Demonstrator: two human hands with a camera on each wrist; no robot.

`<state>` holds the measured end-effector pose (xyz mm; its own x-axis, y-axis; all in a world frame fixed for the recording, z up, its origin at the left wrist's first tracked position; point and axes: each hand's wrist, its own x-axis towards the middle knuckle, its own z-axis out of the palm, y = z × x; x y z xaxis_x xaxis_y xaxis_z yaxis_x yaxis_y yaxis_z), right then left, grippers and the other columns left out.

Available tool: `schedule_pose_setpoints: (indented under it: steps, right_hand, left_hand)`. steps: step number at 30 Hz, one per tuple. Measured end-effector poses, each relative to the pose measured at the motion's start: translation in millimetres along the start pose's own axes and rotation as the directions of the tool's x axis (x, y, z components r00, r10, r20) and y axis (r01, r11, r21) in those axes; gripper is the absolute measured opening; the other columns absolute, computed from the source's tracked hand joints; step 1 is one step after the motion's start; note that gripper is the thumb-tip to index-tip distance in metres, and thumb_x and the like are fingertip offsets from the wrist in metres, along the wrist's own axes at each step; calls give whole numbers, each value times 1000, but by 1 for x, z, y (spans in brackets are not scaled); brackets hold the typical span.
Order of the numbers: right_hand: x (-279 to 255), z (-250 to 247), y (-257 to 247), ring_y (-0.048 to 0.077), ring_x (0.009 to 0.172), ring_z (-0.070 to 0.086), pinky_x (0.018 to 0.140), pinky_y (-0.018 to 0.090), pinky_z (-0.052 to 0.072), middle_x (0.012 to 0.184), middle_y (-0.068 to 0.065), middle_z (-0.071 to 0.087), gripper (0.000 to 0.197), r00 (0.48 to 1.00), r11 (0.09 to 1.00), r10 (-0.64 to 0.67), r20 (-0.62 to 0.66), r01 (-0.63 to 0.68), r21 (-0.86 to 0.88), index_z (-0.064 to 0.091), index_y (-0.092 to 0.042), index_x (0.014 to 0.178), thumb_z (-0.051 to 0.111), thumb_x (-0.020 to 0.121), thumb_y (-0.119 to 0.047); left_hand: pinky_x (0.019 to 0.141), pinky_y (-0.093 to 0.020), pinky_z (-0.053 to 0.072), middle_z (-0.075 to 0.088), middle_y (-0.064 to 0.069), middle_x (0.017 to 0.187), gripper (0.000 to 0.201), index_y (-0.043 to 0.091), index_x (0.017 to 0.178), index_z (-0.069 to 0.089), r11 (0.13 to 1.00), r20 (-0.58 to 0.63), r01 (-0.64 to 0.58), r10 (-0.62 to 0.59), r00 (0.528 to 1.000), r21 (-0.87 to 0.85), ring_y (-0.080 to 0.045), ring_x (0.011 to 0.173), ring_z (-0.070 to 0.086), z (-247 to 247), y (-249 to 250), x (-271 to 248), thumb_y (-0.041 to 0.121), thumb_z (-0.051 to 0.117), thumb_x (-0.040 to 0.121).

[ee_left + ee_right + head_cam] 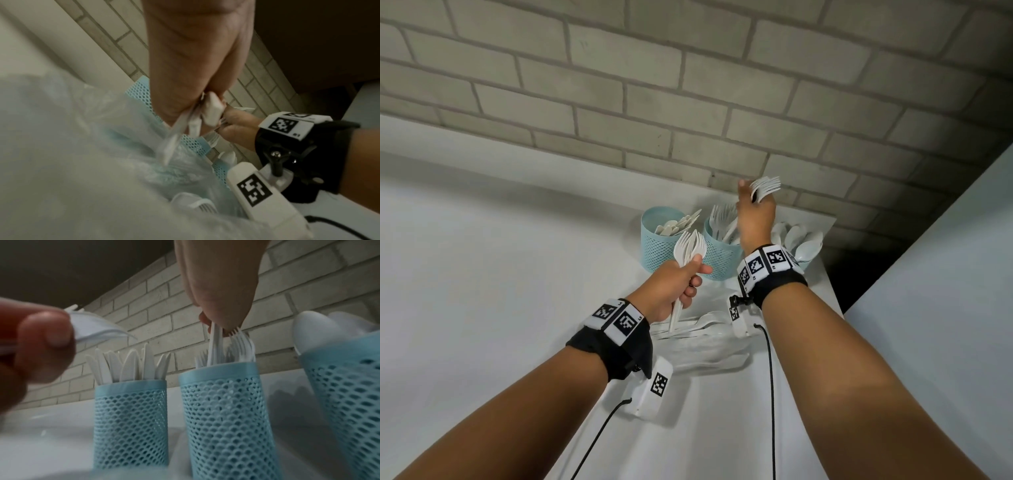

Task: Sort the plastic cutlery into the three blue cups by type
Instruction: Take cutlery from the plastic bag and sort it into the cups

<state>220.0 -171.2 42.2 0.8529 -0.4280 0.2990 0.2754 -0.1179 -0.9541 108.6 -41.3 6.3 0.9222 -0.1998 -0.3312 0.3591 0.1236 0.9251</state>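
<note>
Three blue mesh cups stand at the back of the white table. The left cup holds knives, the middle cup holds forks, and the right cup holds spoons. My right hand grips several white forks with tines up, directly over the middle cup. In the right wrist view their handles reach down among the forks in the middle cup. My left hand grips a bunch of forks, tines up, in front of the left and middle cups.
A clear plastic bag with more white cutlery lies on the table under my wrists. A brick wall rises right behind the cups. The table's right edge drops into a dark gap. Black cables trail from both wrists.
</note>
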Motion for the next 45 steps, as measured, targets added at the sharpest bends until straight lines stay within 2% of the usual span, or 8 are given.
schedule_pose_setpoints:
  steps: [6,12,18,21,24,31,39,45]
  right_hand:
    - [13,-3,6,18,98,54,90,26,44,109,9,56,56,992,972,-103,76,116,-204,39,-11,135,53,83,7]
    - [14,-9,15,30,144,13,115,40,20,153,13,27,44,909,586,84,408,286,-758,39,-5,140,30,101,-25]
    - [-8,-22,-19,22,109,58,85,22,45,123,10,60,27,976,890,-195,99,219,-401,59,-9,118,45,96,-16]
    - [-27,-27,-37,20,78,64,63,20,46,86,-1,64,14,962,933,-210,174,250,-259,64,-9,98,53,92,-14]
    - [-49,-31,-42,12,82,56,69,15,43,92,2,62,18,947,912,-202,251,275,-303,64,-7,100,60,89,-20]
    - [-87,-40,-47,8,53,43,55,22,35,59,-3,45,39,845,902,220,488,15,-432,43,-16,63,55,91,-41]
    - [-88,-42,-52,13,82,56,72,27,41,84,-1,63,28,774,867,447,448,-251,-431,59,-16,99,38,99,-35]
    - [-71,-58,-47,15,73,54,65,30,43,71,2,58,28,801,851,520,298,-514,-104,51,-16,83,34,101,-28]
  left_hand:
    - [37,-12,24,34,4,60,23,12,100,60,993,26,46,-43,999,-110,-4,43,28,3,0,3,28,44,98]
    - [42,-15,30,45,0,67,25,9,112,51,913,196,156,-86,977,-377,-6,48,37,0,1,-1,7,34,94]
    - [49,-16,47,61,-4,82,25,6,108,58,932,189,57,13,982,-357,-8,57,53,-1,4,-6,12,35,101]
    - [56,-18,53,65,-5,89,25,9,109,59,939,186,23,44,982,-344,-9,63,61,1,5,-11,16,37,101]
    - [62,-20,55,66,-4,93,25,16,106,62,954,167,-3,56,984,-301,-11,72,62,3,7,-15,24,39,101]
    - [48,-13,48,63,-6,84,35,4,118,58,963,118,-32,65,991,-268,-6,53,58,6,7,-21,29,48,96]
    - [59,-18,55,68,-10,96,31,8,109,62,975,121,-42,69,990,-218,-10,67,66,2,6,-26,32,46,96]
    - [73,-23,58,61,-6,88,34,2,109,63,970,193,48,-1,981,-238,-13,78,59,-8,7,-30,27,42,99]
